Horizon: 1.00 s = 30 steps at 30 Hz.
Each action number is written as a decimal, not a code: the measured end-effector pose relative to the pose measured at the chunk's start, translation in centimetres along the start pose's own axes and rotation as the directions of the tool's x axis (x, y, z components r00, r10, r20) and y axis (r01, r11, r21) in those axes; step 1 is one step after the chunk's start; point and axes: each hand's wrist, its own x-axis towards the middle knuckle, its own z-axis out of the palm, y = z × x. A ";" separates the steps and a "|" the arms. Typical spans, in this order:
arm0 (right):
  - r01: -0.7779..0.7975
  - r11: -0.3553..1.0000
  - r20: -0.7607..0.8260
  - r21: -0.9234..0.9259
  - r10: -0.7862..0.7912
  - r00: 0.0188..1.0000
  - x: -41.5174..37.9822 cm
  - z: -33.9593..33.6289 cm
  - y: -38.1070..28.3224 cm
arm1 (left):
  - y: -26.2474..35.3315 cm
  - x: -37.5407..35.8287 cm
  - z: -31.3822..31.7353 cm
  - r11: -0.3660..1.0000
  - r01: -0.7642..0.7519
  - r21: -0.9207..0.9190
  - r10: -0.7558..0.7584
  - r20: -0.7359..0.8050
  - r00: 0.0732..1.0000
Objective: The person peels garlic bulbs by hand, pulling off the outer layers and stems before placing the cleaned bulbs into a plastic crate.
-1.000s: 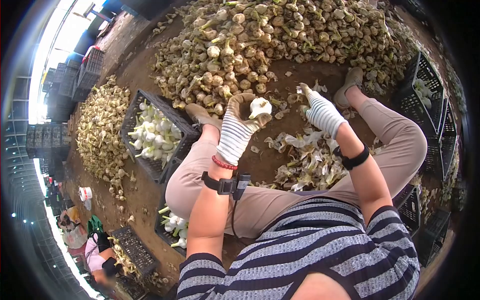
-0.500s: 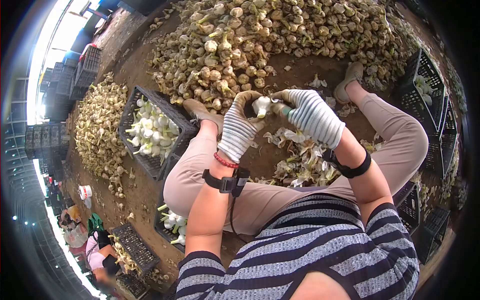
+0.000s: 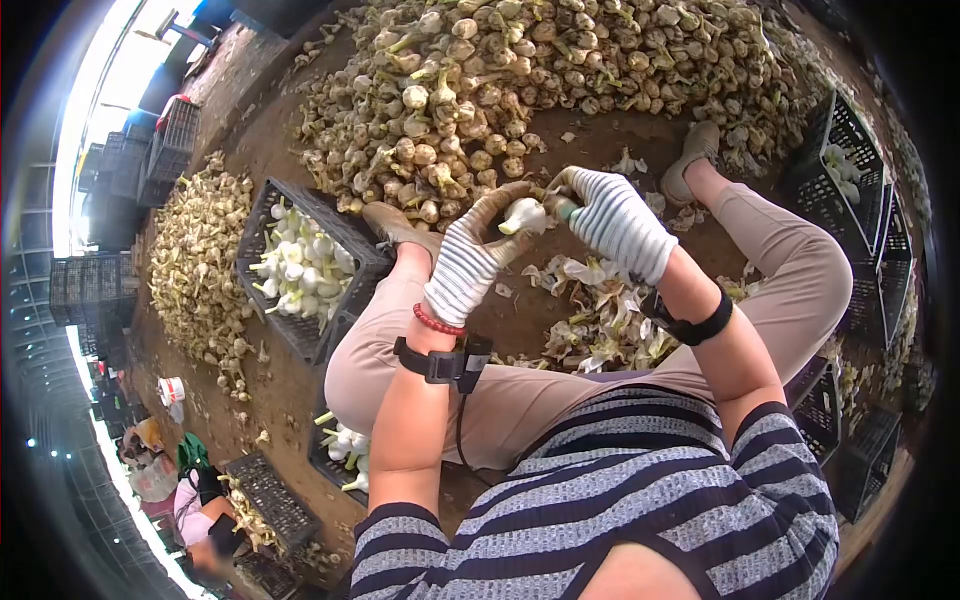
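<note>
A white garlic bulb point(image 3: 523, 216) with a short pale-green stem is held between my two gloved hands, above the bare ground between my legs. My left hand point(image 3: 472, 252), in a striped knit glove with dirty fingers, curls its thumb and fingers around the bulb's left side. Against its right side, my right hand point(image 3: 612, 222) is closed with fingertips bent in. Those fingertips are partly hidden, so any skin caught in them cannot be made out. Below the hands lies a heap of papery garlic skins point(image 3: 610, 310).
A large pile of unpeeled garlic point(image 3: 600, 50) spreads ahead. At left stands a black crate point(image 3: 335, 215) of white bulbs, beside a second garlic pile point(image 3: 195, 270). More black crates point(image 3: 845, 200) stand at right. Another person point(image 3: 195, 510) sits at lower left.
The bulb has turned, its stem now pointing left and down. My left hand has tilted to the right around it, and my right hand has shifted slightly left.
</note>
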 end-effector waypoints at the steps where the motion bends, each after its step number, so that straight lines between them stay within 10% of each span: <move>1: -0.017 0.999 0.015 -0.040 0.017 1.000 0.2 0.0 0.1 | 0.2 -0.1 0.0 0.998 0.020 -0.068 -0.019 0.019 1.000; 4: -0.161 0.984 -0.034 0.076 0.164 0.986 0.6 0.6 3.8 | -0.9 0.5 -0.3 0.977 -0.166 0.136 0.165 0.013 0.986; 6: 0.040 0.999 -0.123 0.027 -0.037 0.992 -0.4 1.2 4.8 | -1.2 0.3 -0.3 0.987 -0.143 0.076 0.142 0.014 0.990; 8: -0.074 0.907 0.028 0.414 0.069 0.997 -1.1 0.6 3.6 | -1.4 0.6 -0.3 0.970 -0.178 0.165 0.184 -0.019 0.983; 14: -0.123 0.746 0.153 0.655 0.028 0.988 -1.7 0.9 1.2 | -2.6 0.9 0.6 0.940 -0.211 0.266 0.254 -0.136 0.958; 16: -0.327 0.329 0.348 0.886 -0.006 0.937 -1.7 1.7 1.5 | -2.1 0.6 0.7 0.784 -0.353 0.511 0.433 -0.043 0.900; 18: -0.280 0.205 0.299 0.938 -0.069 0.952 -1.4 3.1 2.5 | -1.6 0.3 0.8 0.797 -0.341 0.499 0.414 -0.040 0.909; 20: -0.358 0.008 0.358 0.934 -0.059 0.932 -1.4 3.3 1.8 | -1.1 0.0 0.7 0.966 -0.151 0.209 0.175 -0.104 0.979; 27: -0.271 0.269 0.265 0.924 0.059 0.963 -2.1 2.3 1.5 | -2.0 0.4 0.6 0.913 -0.256 0.317 0.325 -0.187 0.927; 30: -0.211 0.161 0.223 0.964 -0.060 0.973 -2.3 2.4 0.7 | -2.6 0.4 0.4 0.805 -0.326 0.495 0.458 -0.170 0.872</move>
